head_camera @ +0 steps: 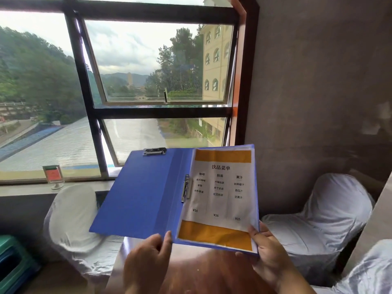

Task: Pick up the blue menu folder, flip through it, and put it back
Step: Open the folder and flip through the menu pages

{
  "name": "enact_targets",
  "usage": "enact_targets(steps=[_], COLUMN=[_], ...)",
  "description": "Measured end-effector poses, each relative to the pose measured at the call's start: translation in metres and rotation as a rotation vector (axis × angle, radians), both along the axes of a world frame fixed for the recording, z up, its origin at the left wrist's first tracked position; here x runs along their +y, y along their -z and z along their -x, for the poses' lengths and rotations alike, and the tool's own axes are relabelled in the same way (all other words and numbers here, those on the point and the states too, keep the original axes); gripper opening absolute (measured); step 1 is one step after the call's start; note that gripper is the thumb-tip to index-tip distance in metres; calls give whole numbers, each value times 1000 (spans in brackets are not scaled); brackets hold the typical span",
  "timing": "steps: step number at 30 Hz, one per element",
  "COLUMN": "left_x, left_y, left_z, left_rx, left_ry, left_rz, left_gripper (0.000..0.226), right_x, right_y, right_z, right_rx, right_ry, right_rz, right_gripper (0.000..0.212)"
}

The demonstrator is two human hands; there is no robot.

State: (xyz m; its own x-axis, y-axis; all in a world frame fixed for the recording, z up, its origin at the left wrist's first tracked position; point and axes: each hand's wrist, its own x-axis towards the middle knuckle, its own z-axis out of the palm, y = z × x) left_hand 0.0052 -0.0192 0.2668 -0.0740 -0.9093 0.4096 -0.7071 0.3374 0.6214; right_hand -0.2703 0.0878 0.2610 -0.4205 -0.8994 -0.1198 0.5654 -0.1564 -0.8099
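Blue menu folder (144,194) is open, held up off the counter (212,272) in front of the window (148,71). Left hand (146,259) grip pinches the bottom edge near the spine; right hand (267,251) grip clamps the lower right corner over the menu page (220,198).

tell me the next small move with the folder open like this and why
Probably turn the menu page with the right hand, whose thumb already rests on its lower corner. The folder is held open in the air, the left hand gripping its bottom edge near the spine, and only this first page shows, so flipping seems barely begun.
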Motion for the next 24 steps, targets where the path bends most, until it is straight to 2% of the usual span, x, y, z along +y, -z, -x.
enact_targets(steps=[2,3,4,6,8,10,13,16,18,20,22,24], left_x=[8,11,14,17,19,19,17,13,8,3,-7,-15], left_y=[-5,-8,-13,-19,-22,-24,-24,-32,-39,-43,-44,-47], left_z=[14,23,32,45,51,51,49,50,48,40,29,18], left_rx=[-26,-61,-128,-265,-319,-272,-227,-244,-72,291,696,1040], left_ry=[130,216,254,246,215,244,307,323,274,173,69,56], left_rz=[349,416,405,326,262,281,434,533,460,206,-27,-238], left_gripper=[35,26,35,69,78,66,34,28,31,37,48,55], right_x=[-1,-2,-3,-6,-7,-7,-5,-1,4,9,13,14], right_y=[-1,-2,-3,-6,-8,-9,-9,-9,-9,-10,-11,-12], right_z=[-8,-13,-19,-31,-40,-43,-43,-39,-32,-22,-12,-4], right_rx=[9,11,10,4,-3,-25,-66,-95,-76,-54,-41,-37], right_ry=[-22,-36,-52,-87,-123,-144,-151,-154,-145,-102,-66,-43], right_rz=[0,2,3,13,35,47,70,65,65,62,75,79], right_gripper=[24,22,22,23,28,30,28,28,32,36,31,29])
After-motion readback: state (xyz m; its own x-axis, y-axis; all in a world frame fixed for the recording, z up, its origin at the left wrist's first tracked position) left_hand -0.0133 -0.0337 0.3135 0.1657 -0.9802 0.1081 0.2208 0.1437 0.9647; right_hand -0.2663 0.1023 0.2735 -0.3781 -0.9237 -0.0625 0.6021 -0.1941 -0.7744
